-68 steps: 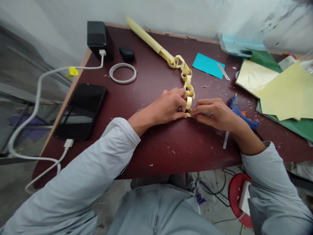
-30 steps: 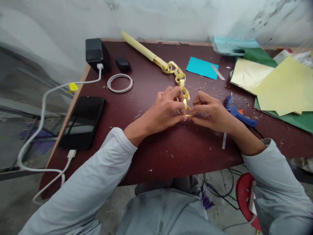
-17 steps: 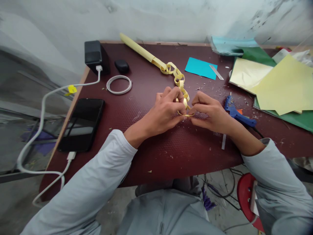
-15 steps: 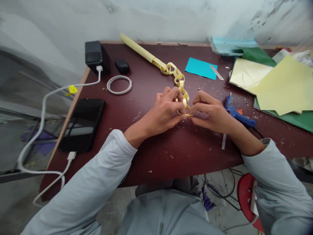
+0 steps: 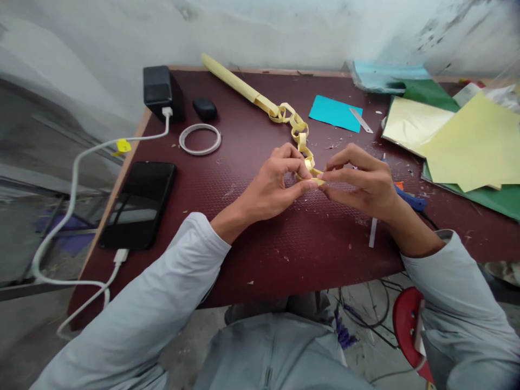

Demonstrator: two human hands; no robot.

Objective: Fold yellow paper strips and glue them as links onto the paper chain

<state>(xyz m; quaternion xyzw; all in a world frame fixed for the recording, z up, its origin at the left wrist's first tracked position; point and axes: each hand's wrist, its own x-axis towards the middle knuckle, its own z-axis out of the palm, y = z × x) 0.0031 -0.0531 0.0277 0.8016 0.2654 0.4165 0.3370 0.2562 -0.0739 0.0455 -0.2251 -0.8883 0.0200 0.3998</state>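
Since half a second ago both my hands have lifted a little off the table and the right one has opened its upper fingers, so the glue gun now sits mostly behind it. On the far left the white cable loops past the table's left edge, and the phone lies just inside that edge. Next comes the tape ring, well apart from my left hand, with bare tabletop between them. The left hand is pinching the nearest link of the paper chain between thumb and forefinger. The link sits between both hands, just above the table. My right hand pinches the same link from the other side, thumb and forefinger pressed on it, the other fingers arched above. The chain runs away from the grip toward the rolled paper at the back. Right of the hands the coloured sheets crowd the table's right side; the near edge in front of my wrists is open
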